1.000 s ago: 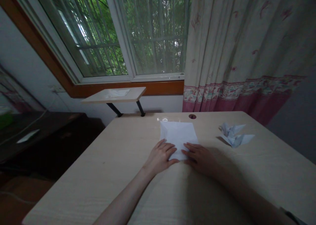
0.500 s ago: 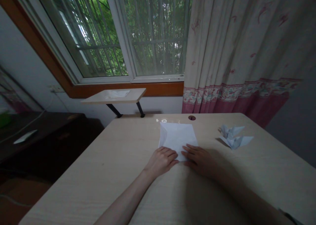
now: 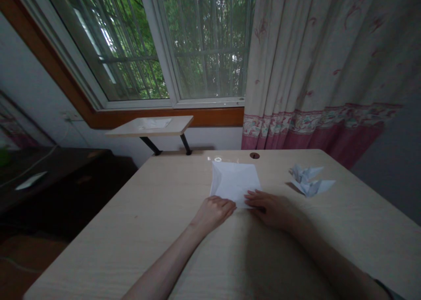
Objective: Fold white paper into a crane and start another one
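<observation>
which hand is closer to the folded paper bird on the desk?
Right. The right hand rests on the white sheet's near edge, left of the paper bird; the left hand lies farther left, beyond it.

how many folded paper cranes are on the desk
1, as far as shows: the folded paper crane lies on the desk to the right of the white sheet under both hands.

no legible txt or labels anywhere
</observation>
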